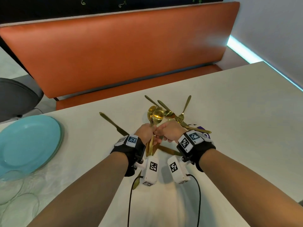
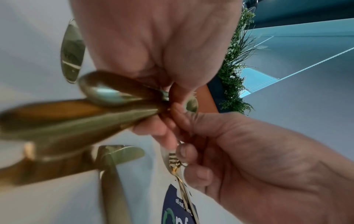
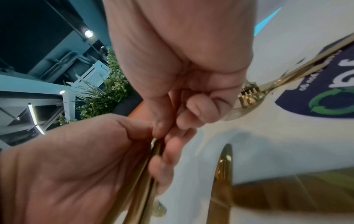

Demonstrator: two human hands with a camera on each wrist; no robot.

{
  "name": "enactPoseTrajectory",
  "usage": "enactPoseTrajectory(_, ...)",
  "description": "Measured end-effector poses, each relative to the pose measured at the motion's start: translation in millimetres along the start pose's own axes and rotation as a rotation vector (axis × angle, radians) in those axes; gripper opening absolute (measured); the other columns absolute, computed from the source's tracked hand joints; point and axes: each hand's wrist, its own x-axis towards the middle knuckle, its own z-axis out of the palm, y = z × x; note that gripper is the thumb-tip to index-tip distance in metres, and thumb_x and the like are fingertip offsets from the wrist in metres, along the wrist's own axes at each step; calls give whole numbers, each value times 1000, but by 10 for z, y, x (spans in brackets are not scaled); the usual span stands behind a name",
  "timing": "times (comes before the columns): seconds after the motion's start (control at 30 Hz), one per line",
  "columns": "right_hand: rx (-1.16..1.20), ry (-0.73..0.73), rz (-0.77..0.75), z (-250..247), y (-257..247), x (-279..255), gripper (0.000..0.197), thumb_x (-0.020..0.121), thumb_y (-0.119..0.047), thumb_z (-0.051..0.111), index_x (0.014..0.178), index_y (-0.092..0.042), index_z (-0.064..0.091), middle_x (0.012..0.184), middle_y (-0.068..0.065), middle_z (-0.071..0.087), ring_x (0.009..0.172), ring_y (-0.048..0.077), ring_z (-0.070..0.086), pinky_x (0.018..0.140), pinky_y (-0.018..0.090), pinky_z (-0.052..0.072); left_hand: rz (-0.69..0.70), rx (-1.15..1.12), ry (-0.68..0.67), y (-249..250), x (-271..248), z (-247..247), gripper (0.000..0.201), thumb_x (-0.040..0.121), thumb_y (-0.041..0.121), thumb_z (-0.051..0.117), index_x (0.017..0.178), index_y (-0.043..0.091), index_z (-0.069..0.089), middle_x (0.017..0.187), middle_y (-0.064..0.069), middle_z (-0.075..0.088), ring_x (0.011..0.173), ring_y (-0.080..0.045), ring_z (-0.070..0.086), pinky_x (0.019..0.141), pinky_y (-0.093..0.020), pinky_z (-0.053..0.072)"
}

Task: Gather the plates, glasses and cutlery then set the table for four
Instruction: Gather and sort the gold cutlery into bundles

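My left hand (image 1: 146,131) grips a bundle of gold cutlery (image 1: 155,116) upright over the white table (image 1: 229,112), spoon bowls on top. The handles (image 2: 80,121) stick out below the left hand (image 2: 153,45). My right hand (image 1: 164,133) meets it from the right, fingers curled, fingertips (image 3: 159,128) pinching a handle (image 3: 151,154) in the bundle. Loose gold pieces lie around: a knife (image 1: 113,123) to the left, forks and knives (image 1: 180,118) behind the hands. A turquoise plate (image 1: 29,141) sits at the left edge.
Clear glass pieces (image 1: 14,192) lie at the near left, below the plate. A dark blue sticker (image 1: 199,128) lies under a fork (image 3: 249,97). An orange bench (image 1: 123,51) runs along the table's far side, with a grey chair (image 1: 14,95) at the left.
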Motion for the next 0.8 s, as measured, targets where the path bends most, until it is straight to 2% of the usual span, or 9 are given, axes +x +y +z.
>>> enactPoseTrajectory(0.07,-124,-4,37,-121,-38,64,24,90,-25,60,100,-6,68,85,3,66,68,14,52,56,20,39,-2,2,34,-5,49,-30,19,102,18,35,90,7,46,75,-8,54,54,-16,49,46,-23,37)
enactPoseTrajectory(0.2,-520,170,131,-523,49,289,32,90,-29,54,65,-9,48,76,2,57,58,13,47,51,20,36,-31,-51,94,-24,127,-136,19,101,16,35,86,11,45,67,-3,45,51,-11,36,42,-20,30)
enactPoseTrajectory(0.27,-621,298,140,-737,141,395,29,93,-27,51,74,-5,54,89,7,60,75,22,58,60,24,40,-49,-75,120,-26,169,-201,23,101,15,34,81,14,45,65,-2,41,50,-11,34,41,-19,28)
enactPoseTrajectory(0.37,-765,279,150,-957,247,549,23,96,-13,41,103,-1,59,123,12,59,105,28,57,72,29,47,-69,-110,129,-44,211,-284,26,101,15,33,78,15,44,63,-1,38,49,-11,30,38,-17,27)
enactPoseTrajectory(0.4,-787,271,142,-998,274,602,29,95,-9,41,117,-2,58,132,12,54,114,28,54,84,32,48,-72,-115,127,-60,223,-308,26,101,15,33,79,15,44,63,-1,37,49,-11,29,38,-16,26)
enactPoseTrajectory(0.43,-760,275,130,-1022,311,650,36,94,-6,42,129,-7,53,139,11,49,124,28,49,96,32,44,-76,-120,128,-74,233,-332,25,101,15,32,79,15,45,63,-1,37,50,-10,29,40,-17,26)
enactPoseTrajectory(0.5,-724,247,100,-1036,369,741,55,93,-4,45,145,-17,35,147,11,39,134,28,39,107,31,34,-79,-128,134,-111,244,-380,24,101,15,32,82,14,47,63,-1,36,50,-10,29,44,-20,26)
enactPoseTrajectory(0.6,-811,166,94,-989,416,849,64,95,-9,46,151,-24,18,149,13,32,138,29,33,111,35,31,-67,-146,135,-157,256,-438,25,102,17,32,86,11,50,63,-1,38,52,-10,31,49,-22,27)
enactPoseTrajectory(0.8,-865,265,79,-915,525,886,43,96,-21,44,139,-19,43,139,14,47,126,31,47,106,37,38,-50,-173,106,-170,240,-465,27,102,12,32,86,10,53,68,-2,43,56,-11,37,53,-22,34)
